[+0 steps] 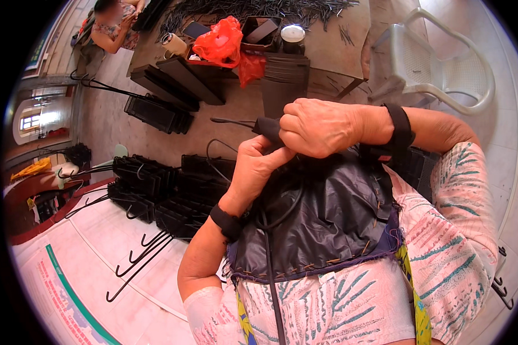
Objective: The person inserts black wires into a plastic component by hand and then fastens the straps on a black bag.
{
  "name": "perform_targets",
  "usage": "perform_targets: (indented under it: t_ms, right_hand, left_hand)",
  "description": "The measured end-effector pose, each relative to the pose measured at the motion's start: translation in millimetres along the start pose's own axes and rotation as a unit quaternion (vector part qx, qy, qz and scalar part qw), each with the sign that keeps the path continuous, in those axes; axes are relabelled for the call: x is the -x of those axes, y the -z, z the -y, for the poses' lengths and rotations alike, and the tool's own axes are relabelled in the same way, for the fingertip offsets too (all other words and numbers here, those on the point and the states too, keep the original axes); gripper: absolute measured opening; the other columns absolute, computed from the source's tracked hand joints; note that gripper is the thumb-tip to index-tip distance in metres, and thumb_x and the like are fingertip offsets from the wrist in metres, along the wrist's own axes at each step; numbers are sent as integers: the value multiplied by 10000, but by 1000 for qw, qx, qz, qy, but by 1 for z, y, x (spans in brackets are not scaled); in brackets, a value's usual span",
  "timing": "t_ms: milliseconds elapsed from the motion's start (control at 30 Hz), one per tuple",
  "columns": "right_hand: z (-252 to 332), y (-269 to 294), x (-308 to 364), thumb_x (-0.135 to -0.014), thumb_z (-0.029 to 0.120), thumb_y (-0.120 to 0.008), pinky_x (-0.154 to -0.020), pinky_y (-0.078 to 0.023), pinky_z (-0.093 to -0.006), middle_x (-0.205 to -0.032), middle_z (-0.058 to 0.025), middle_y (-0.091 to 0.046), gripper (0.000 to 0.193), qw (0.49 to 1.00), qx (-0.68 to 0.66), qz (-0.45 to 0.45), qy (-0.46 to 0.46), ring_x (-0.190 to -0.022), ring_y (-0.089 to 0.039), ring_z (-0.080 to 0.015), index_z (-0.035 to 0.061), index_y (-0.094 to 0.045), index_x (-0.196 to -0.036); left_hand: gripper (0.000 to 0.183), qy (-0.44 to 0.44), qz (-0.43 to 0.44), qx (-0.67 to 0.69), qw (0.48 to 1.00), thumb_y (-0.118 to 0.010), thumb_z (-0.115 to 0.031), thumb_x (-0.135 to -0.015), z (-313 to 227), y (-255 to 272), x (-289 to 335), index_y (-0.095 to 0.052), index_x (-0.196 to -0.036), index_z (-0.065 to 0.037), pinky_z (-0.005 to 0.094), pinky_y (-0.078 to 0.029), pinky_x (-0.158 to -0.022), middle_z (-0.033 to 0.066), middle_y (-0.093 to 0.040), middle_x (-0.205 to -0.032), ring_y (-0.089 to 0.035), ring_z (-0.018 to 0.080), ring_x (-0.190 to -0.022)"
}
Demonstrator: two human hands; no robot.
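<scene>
Above my lap, both hands meet at a small dark piece that looks like black sheet or cloth. My right hand is closed over its right end, fingers curled. From below, my left hand pinches it between thumb and fingers, nearly touching the right hand. A thin black rod sticks out to the left of the piece. The fingers hide much of it, so its exact kind is unclear. A shiny black apron covers my lap, and a thin dark rod or cord runs down over it.
Black bundles with long hooked rods lie left of me. Ahead, a stack of dark flat panels stands before a table bearing a red plastic bag and many dark strips. A plastic chair stands right; a person sits far left.
</scene>
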State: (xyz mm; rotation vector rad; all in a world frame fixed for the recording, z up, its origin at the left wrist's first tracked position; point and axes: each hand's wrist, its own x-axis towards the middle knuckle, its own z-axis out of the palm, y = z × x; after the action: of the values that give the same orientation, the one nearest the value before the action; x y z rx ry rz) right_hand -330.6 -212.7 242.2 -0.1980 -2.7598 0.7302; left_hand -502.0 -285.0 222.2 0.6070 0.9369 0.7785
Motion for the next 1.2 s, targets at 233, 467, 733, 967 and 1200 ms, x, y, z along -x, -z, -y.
perform_targets:
  t_ms: [233,467,733,967,1200]
  right_hand:
    - [8,2,-1,-645,93,-588,-493,-420,-313,-602,-92,-515,149,924,-317,-43,-209,-560,-533,-219,-33,-513,-667]
    - [16,26,-28,-736,277,-609,-352,-362,-238,-507,-65,-500,358,766,-447,-19,-461,-432,-504,-114,-32,-528,-574]
    - [-11,-15,-31,-650,91,-577,-351,-277,-307,-430,-121,-353,312,910,-246,-170,-288,-355,-389,-160,-18,-332,-490]
    - [-20,-23,-34,-634,52,-549,-382,-301,-368,-476,-159,-358,250,970,10,-225,-89,-412,-368,-329,-3,-322,-545]
    - [-20,-14,-41,-586,30,-545,-385,-326,-382,-494,-101,-346,237,964,28,-262,-35,-416,-397,-308,45,-311,-556]
  left_hand:
    - [184,5,-3,6,1000,-627,-22,-729,0,-5,1,-605,-907,17,184,-425,-666,12,-601,-843,-539,58,-731]
    - [138,-20,17,-18,999,-627,-24,-724,-6,-11,1,-621,-855,18,177,-408,-643,3,-595,-786,-519,50,-694]
    - [177,8,-12,-42,999,-635,-26,-705,-4,-7,0,-605,-869,33,185,-395,-623,2,-587,-766,-511,54,-675]
    - [217,-5,-9,-9,1000,-641,-37,-696,-3,-4,-3,-594,-887,54,192,-411,-648,26,-599,-787,-535,71,-698]
    - [209,35,-33,-18,999,-627,2,-701,-6,-3,-2,-602,-903,53,196,-421,-673,34,-608,-818,-546,74,-727]
